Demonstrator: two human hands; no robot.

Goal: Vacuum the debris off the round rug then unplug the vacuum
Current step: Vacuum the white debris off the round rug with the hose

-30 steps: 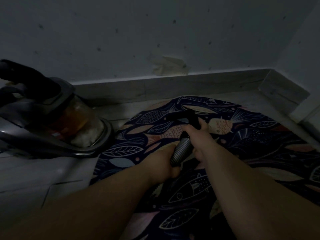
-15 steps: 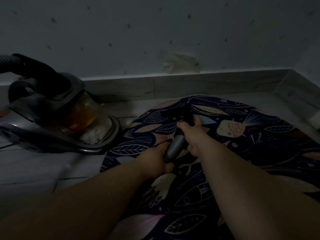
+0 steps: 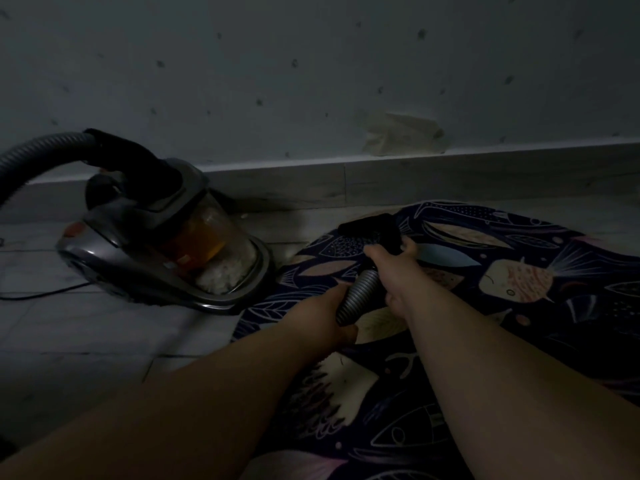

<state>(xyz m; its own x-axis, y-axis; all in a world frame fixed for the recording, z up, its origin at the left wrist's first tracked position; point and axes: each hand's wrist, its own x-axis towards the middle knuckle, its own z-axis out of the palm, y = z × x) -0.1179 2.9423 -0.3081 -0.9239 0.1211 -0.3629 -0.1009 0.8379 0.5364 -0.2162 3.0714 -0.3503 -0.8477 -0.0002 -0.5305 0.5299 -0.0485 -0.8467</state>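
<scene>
At centre frame, left hand (image 3: 330, 308) and right hand (image 3: 398, 268) grip the hose (image 3: 358, 294), nozzle (image 3: 372, 226) on the round rug (image 3: 485, 341): vacuuming apparently under way, unplugging not yet done.

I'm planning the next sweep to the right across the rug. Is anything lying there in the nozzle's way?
Nothing visible does. The nozzle, held by the right hand, sits near the left edge of the rug; to its right no object shows. The vacuum stands on the floor to the left, off that path.
</scene>
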